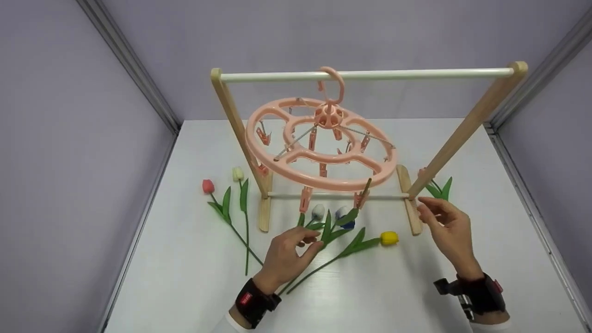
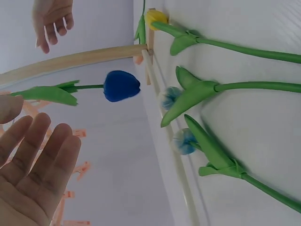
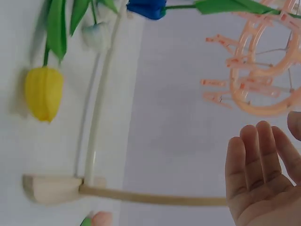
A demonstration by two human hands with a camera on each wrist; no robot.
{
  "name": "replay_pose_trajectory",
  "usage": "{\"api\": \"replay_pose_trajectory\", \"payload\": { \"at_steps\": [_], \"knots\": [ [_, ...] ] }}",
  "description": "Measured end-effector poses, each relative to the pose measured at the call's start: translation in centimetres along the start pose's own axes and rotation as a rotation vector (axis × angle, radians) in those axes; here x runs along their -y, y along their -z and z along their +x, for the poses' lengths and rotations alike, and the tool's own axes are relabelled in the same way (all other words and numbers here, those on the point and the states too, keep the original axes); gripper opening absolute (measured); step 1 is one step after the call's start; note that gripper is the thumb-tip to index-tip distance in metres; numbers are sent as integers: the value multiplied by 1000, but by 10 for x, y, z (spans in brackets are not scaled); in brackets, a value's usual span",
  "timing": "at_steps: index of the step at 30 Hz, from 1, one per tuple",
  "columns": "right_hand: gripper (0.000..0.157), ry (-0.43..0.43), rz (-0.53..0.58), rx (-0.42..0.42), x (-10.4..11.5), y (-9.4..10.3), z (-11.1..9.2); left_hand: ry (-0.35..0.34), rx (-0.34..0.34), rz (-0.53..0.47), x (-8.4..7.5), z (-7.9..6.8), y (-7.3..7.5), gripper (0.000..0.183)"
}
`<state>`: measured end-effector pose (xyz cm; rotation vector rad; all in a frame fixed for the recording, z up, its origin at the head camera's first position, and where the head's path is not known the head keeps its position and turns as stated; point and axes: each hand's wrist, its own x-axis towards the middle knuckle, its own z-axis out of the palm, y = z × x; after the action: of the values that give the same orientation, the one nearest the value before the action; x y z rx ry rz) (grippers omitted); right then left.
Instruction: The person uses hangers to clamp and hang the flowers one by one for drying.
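Note:
A blue tulip (image 2: 121, 86) hangs bloom-down from a peach clothespin (image 1: 360, 199) at the front right of a round peach clip hanger (image 1: 296, 173). My left hand (image 1: 289, 254) is in front of the hanger, above the tulip stems, its fingers loosely bent and nothing gripped. In the left wrist view its thumb appears close to the hanging tulip's leaf (image 2: 49, 94); whether they touch I cannot tell. Beside the stand's right foot, my right hand (image 1: 448, 229) is raised with relaxed fingers, holding nothing. Its palm and fingers (image 3: 249, 160) show in the right wrist view.
The hanger hooks over the white bar (image 1: 416, 74) of a wooden stand (image 1: 467, 129). On the white table lie a yellow tulip (image 1: 389, 238), a pink tulip (image 1: 208, 186), a cream tulip (image 1: 237, 174) and pale blue-white tulips (image 1: 318, 212). Another pink flower (image 1: 425, 173) lies behind the right leg.

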<state>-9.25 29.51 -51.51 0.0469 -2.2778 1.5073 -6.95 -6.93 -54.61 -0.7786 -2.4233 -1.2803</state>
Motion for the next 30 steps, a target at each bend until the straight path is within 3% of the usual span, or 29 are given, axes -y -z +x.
{"api": "replay_pose_trajectory", "payload": {
  "at_steps": [5,12,16,20,30],
  "knots": [
    [19,-62,-326,-47,-34,26,-7,16,36,44,11,-7,-4,19],
    [38,-211,-603,112,-72,53,-14,51,103,142,22,-15,-10,24],
    [50,-352,-668,205,-89,62,-19,66,127,184,26,-19,-13,26],
    [57,-463,-689,242,-98,67,-24,87,148,187,30,-22,-15,26],
    [53,-510,-678,271,-113,69,-27,106,187,209,28,-25,-14,25]
  ]
}}
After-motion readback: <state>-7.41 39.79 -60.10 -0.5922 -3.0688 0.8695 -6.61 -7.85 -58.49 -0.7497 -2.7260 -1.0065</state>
